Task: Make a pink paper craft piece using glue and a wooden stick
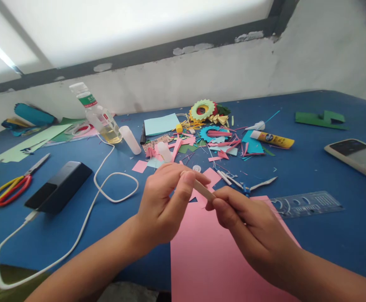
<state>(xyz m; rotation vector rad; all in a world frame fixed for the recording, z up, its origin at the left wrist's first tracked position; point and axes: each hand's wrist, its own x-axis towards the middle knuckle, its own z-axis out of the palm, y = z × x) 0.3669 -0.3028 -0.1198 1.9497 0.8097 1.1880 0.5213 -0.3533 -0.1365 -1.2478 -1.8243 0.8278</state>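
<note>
Between my two hands is a flat, narrow beige strip that looks like a wooden craft stick. My left hand pinches its upper left end between thumb and fingers. The lower right end is gripped by the thumb and fingers of my right hand. Below both hands a large pink paper sheet lies on the blue table. Small pink scraps and a small white cap lie just beyond my fingers.
Scissors, a black power bank with a white cable and a bottle stand left. Paper scraps and a yellow glue tube lie behind. A clear stencil ruler and a phone are right.
</note>
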